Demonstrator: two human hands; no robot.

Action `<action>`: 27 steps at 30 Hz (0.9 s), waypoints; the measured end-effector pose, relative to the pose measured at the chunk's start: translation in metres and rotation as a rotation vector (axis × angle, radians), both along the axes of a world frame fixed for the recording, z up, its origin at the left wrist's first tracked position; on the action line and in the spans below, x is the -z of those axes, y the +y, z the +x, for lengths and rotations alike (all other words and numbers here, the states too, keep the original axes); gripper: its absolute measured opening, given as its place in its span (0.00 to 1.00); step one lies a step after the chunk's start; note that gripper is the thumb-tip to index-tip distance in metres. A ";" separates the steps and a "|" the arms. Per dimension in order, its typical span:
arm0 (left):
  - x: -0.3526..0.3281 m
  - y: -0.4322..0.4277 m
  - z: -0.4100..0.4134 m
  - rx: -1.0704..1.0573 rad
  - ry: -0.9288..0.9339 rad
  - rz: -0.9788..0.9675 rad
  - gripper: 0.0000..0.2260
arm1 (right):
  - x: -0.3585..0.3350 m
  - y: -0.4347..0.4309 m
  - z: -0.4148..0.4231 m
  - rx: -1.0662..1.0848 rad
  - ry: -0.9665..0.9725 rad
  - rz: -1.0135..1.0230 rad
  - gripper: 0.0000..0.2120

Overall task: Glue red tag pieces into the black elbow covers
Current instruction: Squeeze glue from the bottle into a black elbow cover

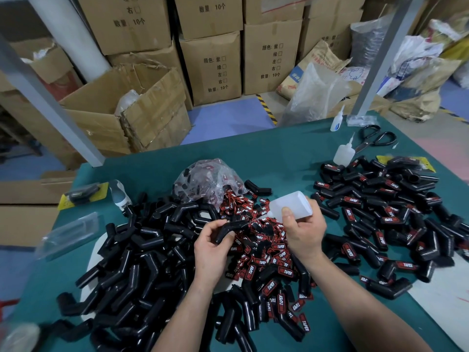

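My left hand (212, 250) grips a black elbow cover (228, 228) above the middle of the green table. My right hand (304, 229) holds a translucent white glue bottle (289, 204), tipped so its thin nozzle points left at the cover. Below both hands lies a heap of red tag pieces (264, 260) printed with white letters. To the left is a pile of bare black elbow covers (142, 265). On the right lie covers with red tags on them (385, 214).
A clear plastic bag (205, 181) holding more tags lies behind the heap. Two more glue bottles (344, 153) and black scissors (375, 138) sit at the table's far right. Cardboard boxes (213, 64) are stacked beyond the far edge. A metal post (385, 54) rises at the right corner.
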State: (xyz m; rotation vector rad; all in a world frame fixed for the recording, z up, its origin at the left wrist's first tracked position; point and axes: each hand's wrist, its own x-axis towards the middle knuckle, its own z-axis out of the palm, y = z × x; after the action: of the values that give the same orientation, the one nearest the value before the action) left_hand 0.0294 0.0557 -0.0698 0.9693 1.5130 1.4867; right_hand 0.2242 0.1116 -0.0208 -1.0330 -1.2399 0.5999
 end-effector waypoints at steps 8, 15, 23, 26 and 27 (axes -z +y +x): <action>-0.001 -0.001 0.001 0.005 0.029 0.002 0.20 | 0.004 -0.001 -0.001 -0.034 0.007 -0.011 0.15; 0.001 0.000 0.002 0.001 0.010 0.005 0.19 | 0.005 0.003 0.003 0.010 0.021 -0.035 0.13; -0.003 0.000 0.003 0.008 -0.004 -0.001 0.16 | 0.001 0.002 0.002 -0.003 -0.009 -0.011 0.14; -0.005 -0.001 0.004 0.003 0.002 -0.008 0.16 | 0.004 0.003 0.004 -0.001 0.018 -0.007 0.13; -0.005 -0.001 0.004 0.005 0.005 -0.008 0.16 | 0.005 0.003 0.003 -0.003 0.017 -0.006 0.13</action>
State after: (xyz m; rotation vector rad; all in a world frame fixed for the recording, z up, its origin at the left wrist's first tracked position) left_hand 0.0338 0.0547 -0.0649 0.9716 1.5178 1.4752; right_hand 0.2276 0.1149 -0.0259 -1.0295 -1.2258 0.6133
